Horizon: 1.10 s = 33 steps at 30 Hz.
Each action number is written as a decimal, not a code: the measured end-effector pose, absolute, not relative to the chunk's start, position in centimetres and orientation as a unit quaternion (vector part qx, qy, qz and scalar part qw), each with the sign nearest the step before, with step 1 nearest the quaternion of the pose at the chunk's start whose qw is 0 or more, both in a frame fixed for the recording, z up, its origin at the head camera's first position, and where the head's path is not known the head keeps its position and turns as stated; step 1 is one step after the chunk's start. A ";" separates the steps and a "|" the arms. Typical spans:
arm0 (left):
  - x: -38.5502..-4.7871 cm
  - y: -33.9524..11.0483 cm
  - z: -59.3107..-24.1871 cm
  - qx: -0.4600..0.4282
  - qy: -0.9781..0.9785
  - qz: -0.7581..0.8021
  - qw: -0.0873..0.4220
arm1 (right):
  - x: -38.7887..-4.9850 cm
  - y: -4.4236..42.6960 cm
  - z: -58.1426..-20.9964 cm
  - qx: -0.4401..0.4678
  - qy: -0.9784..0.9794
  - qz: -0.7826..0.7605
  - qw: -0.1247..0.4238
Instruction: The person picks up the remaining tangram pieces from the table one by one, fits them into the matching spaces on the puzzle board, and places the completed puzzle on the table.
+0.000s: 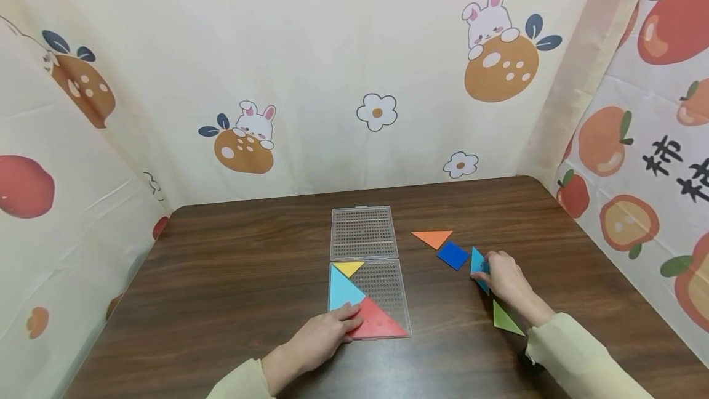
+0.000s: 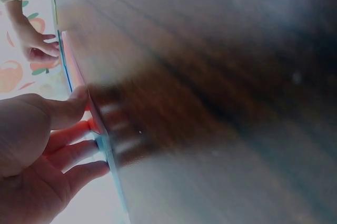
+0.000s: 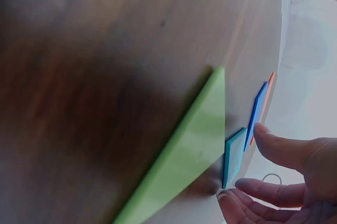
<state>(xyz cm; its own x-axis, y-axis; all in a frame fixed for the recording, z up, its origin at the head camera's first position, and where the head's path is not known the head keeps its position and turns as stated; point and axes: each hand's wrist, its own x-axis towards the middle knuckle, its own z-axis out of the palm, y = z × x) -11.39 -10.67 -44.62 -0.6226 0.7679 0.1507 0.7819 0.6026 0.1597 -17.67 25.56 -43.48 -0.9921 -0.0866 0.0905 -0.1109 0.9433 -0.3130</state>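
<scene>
In the head view the left hand point(image 1: 321, 336) rests its fingers on the red triangle point(image 1: 378, 320) and the lower left edge of the clear case point(image 1: 408, 325). A light blue triangle point(image 1: 342, 289) and a yellow triangle point(image 1: 347, 268) lie in that same half. The right hand point(image 1: 506, 279) is at a blue-teal piece point(image 1: 476, 261) on the table, thumb and fingertips at its right side. In the right wrist view the thumb and fingers of the right hand point(image 3: 284, 176) are spread around the teal piece point(image 3: 234, 155); whether they grip it is unclear.
A dark blue square point(image 1: 453, 255) and an orange triangle point(image 1: 434, 238) lie left of the right hand. The green triangle point(image 1: 505, 319) is beside the right wrist. The case's other half point(image 1: 364, 233) lies flat behind, on the brown table point(image 1: 232, 276). Printed curtains stand around the table.
</scene>
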 end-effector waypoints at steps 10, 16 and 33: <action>-11.4 -10.6 -44.5 -0.431 -0.896 -0.108 0.024 | -18.3 25.7 -43.0 0.010 -0.984 0.178 -0.005; -11.3 -10.6 -44.6 -0.433 -0.894 -0.110 0.036 | -18.8 25.9 -42.9 -0.001 -0.984 0.177 -0.029; -11.3 -10.6 -44.8 -0.428 -0.895 -0.119 0.038 | -20.0 26.1 -42.1 -0.067 -0.958 0.250 -0.121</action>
<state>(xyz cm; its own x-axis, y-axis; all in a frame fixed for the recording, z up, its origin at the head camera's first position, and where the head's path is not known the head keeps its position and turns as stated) -11.31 -10.59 -44.76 -0.6316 0.7566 0.1691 0.7746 0.6063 0.1800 -20.02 26.11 -42.08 -0.9616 0.0681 -0.2658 0.1892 0.8663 -0.4622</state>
